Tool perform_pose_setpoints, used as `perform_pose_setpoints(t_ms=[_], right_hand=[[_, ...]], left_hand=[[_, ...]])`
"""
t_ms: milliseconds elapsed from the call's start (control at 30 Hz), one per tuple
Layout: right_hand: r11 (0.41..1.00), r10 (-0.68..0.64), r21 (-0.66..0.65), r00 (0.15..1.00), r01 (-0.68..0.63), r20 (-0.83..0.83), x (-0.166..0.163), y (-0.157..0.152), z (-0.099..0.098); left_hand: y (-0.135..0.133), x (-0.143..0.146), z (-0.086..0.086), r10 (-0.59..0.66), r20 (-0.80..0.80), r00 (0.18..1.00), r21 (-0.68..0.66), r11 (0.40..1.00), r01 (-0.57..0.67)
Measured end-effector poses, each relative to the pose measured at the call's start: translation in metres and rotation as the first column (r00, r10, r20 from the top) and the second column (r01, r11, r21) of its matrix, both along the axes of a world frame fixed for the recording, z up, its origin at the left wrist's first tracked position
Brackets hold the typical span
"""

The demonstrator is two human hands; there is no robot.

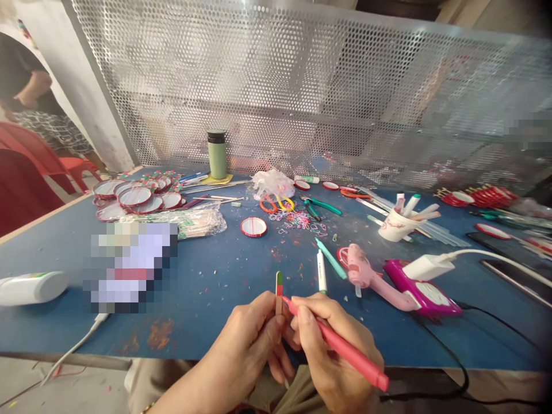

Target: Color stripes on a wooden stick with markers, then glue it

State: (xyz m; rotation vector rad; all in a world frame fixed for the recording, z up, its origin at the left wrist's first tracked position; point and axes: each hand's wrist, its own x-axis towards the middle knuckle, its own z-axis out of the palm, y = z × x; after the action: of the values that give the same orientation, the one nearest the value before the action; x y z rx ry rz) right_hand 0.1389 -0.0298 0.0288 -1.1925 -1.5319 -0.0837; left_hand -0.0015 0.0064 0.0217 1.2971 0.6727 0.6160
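My left hand (pixel 250 339) pinches a thin wooden stick (pixel 279 290) upright at the blue table's near edge; the stick's top is coloured green and red. My right hand (pixel 332 345) grips a red marker pen (pixel 340 345), its tip touching the stick just below the coloured part. Both hands are closed and close together, fingers touching.
On the blue table (pixel 207 276): a pink glue gun (pixel 366 276), a white pen (pixel 321 271), a teal pen (pixel 331 259), scissors (pixel 276 203), a green bottle (pixel 217 153), red-rimmed round lids (pixel 133 196), a cup of markers (pixel 394 225), a white charger (pixel 426 267). A perforated metal screen stands behind.
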Motion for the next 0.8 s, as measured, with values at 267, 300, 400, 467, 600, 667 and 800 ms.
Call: perform_pose_setpoints(t_ms=[267, 300, 400, 467, 600, 667, 800], right_hand=[[0.999, -0.023, 0.034, 1.0, 0.023, 0.001, 0.0023, -0.0018, -0.0058], [0.999, -0.024, 0.031, 1.0, 0.024, 0.009, 0.0024, -0.0018, -0.0057], [1.0, -0.024, 0.017, 1.0, 0.024, 0.02, 0.0019, -0.0015, -0.0052], [1.0, -0.012, 0.017, 1.0, 0.012, 0.021, 0.001, -0.0013, -0.0051], [0.999, -0.013, 0.049, 1.0, 0.013, 0.003, -0.0002, -0.0009, -0.0049], [0.998, -0.011, 0.06, 1.0, 0.012, -0.013, 0.0, -0.0006, -0.0043], [0.997, 0.073, 0.04, 0.997, -0.072, -0.01, 0.0006, 0.0001, -0.0029]], left_hand=[[-0.0016, -0.0002, -0.001, 0.001, 0.007, 1.0, 0.004, 1.0, -0.001], [-0.0016, -0.0002, -0.0007, 0.001, 0.003, 1.0, 0.002, 1.0, -0.001], [-0.0011, -0.0004, 0.0005, -0.003, -0.018, 1.0, 0.002, 1.0, 0.003], [-0.001, -0.0007, 0.0008, -0.005, -0.014, 1.0, 0.011, 1.0, 0.005], [-0.0016, -0.0004, 0.0, -0.007, 0.003, 1.0, 0.006, 1.0, 0.007], [-0.0016, -0.0001, -0.0005, -0.01, -0.001, 1.0, 0.0, 1.0, 0.01], [-0.0009, -0.001, -0.0025, -0.012, -0.025, 1.0, 0.003, 1.0, 0.012]])
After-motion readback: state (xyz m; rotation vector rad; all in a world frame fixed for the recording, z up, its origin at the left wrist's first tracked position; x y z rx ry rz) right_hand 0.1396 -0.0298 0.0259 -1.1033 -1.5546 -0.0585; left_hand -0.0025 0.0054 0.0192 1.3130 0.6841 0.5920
